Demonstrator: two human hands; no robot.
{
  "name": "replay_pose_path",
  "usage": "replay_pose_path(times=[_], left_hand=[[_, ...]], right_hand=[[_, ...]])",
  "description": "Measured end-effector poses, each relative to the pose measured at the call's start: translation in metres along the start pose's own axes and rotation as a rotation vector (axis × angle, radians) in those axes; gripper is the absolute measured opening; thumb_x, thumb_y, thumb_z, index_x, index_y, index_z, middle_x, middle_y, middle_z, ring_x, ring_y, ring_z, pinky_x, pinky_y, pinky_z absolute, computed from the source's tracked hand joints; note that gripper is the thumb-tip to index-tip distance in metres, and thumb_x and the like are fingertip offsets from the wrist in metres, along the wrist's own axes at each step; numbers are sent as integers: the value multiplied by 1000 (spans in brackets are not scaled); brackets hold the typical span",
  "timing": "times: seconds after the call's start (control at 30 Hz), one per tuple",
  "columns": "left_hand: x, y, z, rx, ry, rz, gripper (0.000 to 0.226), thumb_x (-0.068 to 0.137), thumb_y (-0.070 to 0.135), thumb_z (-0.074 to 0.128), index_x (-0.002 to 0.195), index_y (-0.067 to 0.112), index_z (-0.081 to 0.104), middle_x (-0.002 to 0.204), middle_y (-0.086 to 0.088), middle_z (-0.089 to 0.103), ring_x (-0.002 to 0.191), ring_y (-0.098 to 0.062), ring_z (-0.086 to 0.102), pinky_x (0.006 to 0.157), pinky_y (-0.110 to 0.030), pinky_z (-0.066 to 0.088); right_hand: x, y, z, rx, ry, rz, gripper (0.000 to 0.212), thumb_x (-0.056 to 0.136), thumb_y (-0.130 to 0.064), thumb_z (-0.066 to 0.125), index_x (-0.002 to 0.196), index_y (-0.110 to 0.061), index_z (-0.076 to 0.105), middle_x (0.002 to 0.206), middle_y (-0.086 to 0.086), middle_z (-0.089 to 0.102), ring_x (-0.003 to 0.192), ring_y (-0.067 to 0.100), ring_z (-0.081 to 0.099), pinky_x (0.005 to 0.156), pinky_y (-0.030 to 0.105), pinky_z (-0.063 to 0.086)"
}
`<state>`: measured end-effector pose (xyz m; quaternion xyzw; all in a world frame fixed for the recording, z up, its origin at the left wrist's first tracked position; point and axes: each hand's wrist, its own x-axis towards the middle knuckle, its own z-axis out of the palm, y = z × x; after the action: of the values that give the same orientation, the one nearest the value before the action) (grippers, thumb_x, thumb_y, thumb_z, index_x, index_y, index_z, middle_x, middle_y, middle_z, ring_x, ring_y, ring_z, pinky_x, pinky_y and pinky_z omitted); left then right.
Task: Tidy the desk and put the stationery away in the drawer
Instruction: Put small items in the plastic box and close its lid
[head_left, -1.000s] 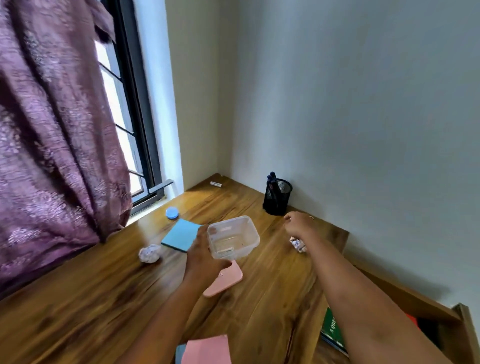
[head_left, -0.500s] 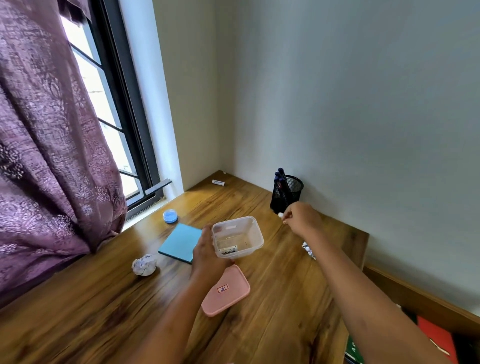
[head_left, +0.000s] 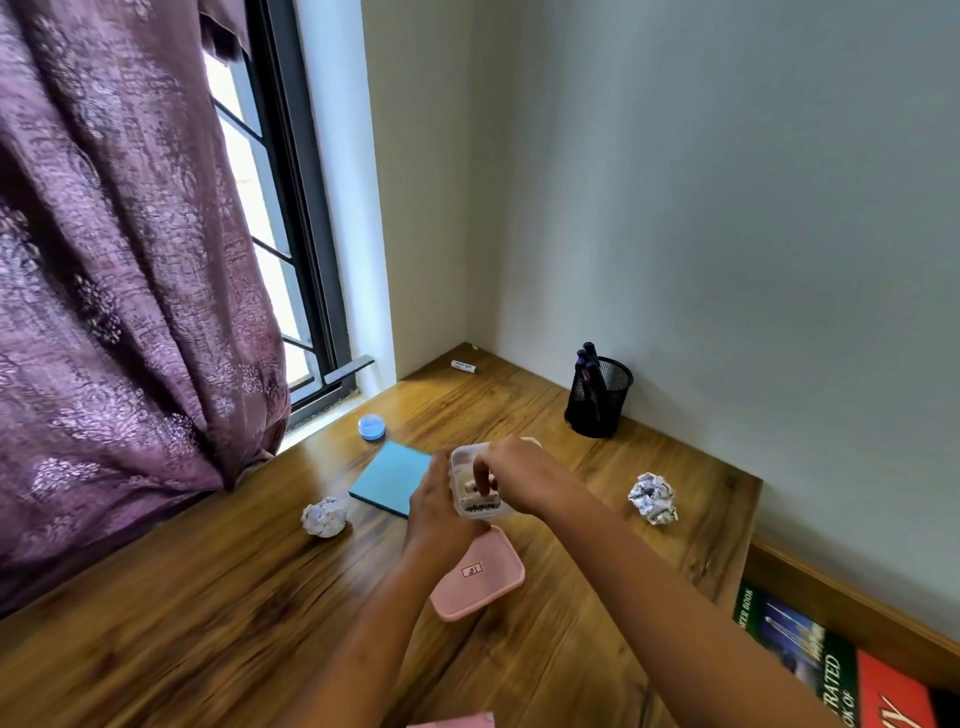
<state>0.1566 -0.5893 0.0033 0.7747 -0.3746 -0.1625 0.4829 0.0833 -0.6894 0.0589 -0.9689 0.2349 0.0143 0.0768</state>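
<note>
One clear plastic box (head_left: 474, 457) is held above the wooden desk (head_left: 208, 597), just over the far edge of one pink rounded-square lid (head_left: 478, 571) that lies flat and bears a small label. The box is gripped from its left side by the left hand (head_left: 436, 514), with the fingers curled round its wall. The right hand (head_left: 511, 473) is placed over the open top, with its fingers (head_left: 480, 475) bent downward into the box; whether anything is pinched between them cannot be told. One white labelled eraser (head_left: 480, 505) is seen inside the box, against the near wall.

Two crumpled paper balls are counted on the desk: one (head_left: 324, 515) to the left of the hands, one (head_left: 653, 499) to the right, well apart. One flat light-blue pad (head_left: 387, 478) lies beside the left hand, and one small round blue pot (head_left: 372, 427) beyond it, near the window (head_left: 270, 208). One black mesh pen cup (head_left: 600, 397) stands by the wall, with at least three dark pens (head_left: 587, 358) upright in it. One small white stick (head_left: 463, 366) lies in the far corner. A purple curtain (head_left: 119, 260) hangs at left.
</note>
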Motion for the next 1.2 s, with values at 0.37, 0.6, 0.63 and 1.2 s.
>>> replay_pose_path(times=[0.37, 0.6, 0.63, 1.2], left_hand=[[-1, -7, -39, -8, 57, -65, 83, 62, 7, 84, 128, 23, 37, 109, 4, 55, 103, -16, 57, 75, -21, 44], [27, -29, -95, 14, 176, -73, 80, 54, 6, 87, 118, 25, 42, 113, -1, 62, 98, -21, 64, 76, -30, 56], [33, -33, -104, 20, 191, -66, 78, 53, 5, 86, 115, 25, 43, 114, 0, 62, 99, -20, 63, 75, -29, 56], [129, -70, -89, 93, 138, 8, 73, 55, 10, 87, 110, 28, 42, 110, 0, 60, 91, -16, 63, 48, -6, 46]], right_hand=[[19, -36, -14, 160, -14, -136, 23, 84, 3, 62, 99, -12, 70, 111, 8, 67, 99, 20, 63, 83, 30, 53], [65, -36, -31, 761, 409, -18, 29, 81, 8, 52, 71, -16, 63, 83, 9, 67, 67, 20, 66, 68, 32, 54], [77, -29, -26, 849, 479, 47, 30, 82, 7, 51, 70, -18, 62, 82, 7, 67, 65, 20, 65, 69, 33, 55], [236, 44, 95, 267, 347, 402, 66, 94, -25, 52, 151, -26, 17, 159, 12, 7, 145, 36, 14, 116, 45, 18]])
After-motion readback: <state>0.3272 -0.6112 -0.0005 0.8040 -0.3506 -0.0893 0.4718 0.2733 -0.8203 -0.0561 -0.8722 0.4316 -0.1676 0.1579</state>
